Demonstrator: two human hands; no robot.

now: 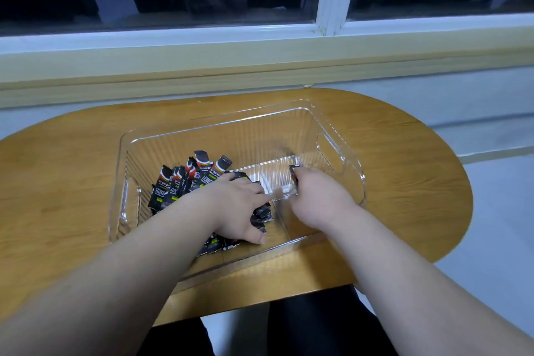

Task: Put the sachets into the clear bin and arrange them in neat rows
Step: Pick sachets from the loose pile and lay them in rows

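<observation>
A clear plastic bin (351, 170) with ribbed walls and cut-out handles stands on a wooden table. Several black sachets (173, 182) with red and white print lie bunched in its left half, some leaning against each other. My left hand (239, 205) rests palm down on this pile, fingers spread over the sachets. My right hand (318, 196) is inside the bin's right half, closed around a single black sachet (294, 173) whose end pokes out above the fingers. A small clear divider (277, 179) sits between the two hands.
The oval wooden table (404, 182) stands against a wall below a window sill (260, 66) and a dark window. My dark-clothed legs (318, 326) show under the near table edge. Pale floor lies to the right.
</observation>
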